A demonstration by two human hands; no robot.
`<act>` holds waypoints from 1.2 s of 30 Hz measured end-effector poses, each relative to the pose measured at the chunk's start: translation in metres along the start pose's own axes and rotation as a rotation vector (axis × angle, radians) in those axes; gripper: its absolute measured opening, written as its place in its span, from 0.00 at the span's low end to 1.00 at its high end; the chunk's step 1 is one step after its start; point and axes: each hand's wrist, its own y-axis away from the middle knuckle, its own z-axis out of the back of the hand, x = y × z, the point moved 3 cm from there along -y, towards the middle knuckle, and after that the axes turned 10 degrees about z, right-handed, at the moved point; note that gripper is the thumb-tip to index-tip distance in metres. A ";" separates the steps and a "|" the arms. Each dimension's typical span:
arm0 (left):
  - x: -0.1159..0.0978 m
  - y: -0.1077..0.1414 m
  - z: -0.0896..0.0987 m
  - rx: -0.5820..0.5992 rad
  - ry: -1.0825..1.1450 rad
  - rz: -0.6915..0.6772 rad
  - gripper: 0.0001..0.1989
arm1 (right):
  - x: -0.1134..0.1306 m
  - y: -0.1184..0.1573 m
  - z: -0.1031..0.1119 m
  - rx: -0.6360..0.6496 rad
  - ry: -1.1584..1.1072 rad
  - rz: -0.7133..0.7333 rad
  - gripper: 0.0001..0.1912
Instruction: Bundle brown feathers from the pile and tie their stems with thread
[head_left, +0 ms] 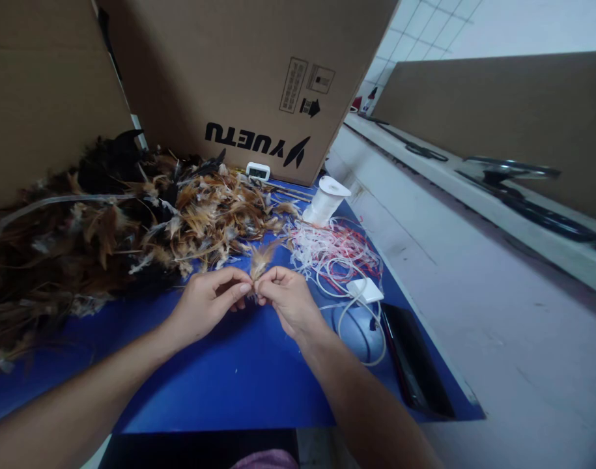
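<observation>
Between my two hands a small tan feather (261,258) stands with its fluffy end up and its base pinched. My left hand (214,296) closes on the base with thumb and forefinger. From the other side my right hand (284,294) pinches the same spot, its fingertips touching the left ones. Whether one feather or a small bunch is held, I cannot tell. Just beyond and to the left lies a large heap of brown and black feathers (214,208). A tangle of white and red strings (331,247) lies to the right of the hands.
A white spool (326,200) stands behind the strings. A white charger (365,290) with a cable and a black phone-like slab (415,365) lie at the right on the blue table (219,391). A small white digital display (257,171) leans near a large cardboard box (249,78). Scissors (419,150) rest on a ledge.
</observation>
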 end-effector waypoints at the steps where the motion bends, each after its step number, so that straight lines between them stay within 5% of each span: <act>1: 0.001 0.000 0.000 0.010 0.019 0.020 0.07 | 0.000 0.000 0.000 -0.003 -0.002 -0.003 0.05; 10: 0.009 -0.007 -0.003 0.031 0.273 0.248 0.09 | 0.002 0.002 -0.002 -0.021 0.025 0.000 0.05; 17: 0.012 -0.006 0.000 -0.001 0.345 0.264 0.09 | 0.007 0.002 0.001 0.050 -0.008 -0.058 0.10; 36: 0.013 -0.007 -0.001 -0.038 0.360 0.243 0.07 | 0.013 0.003 0.003 0.018 0.108 0.073 0.11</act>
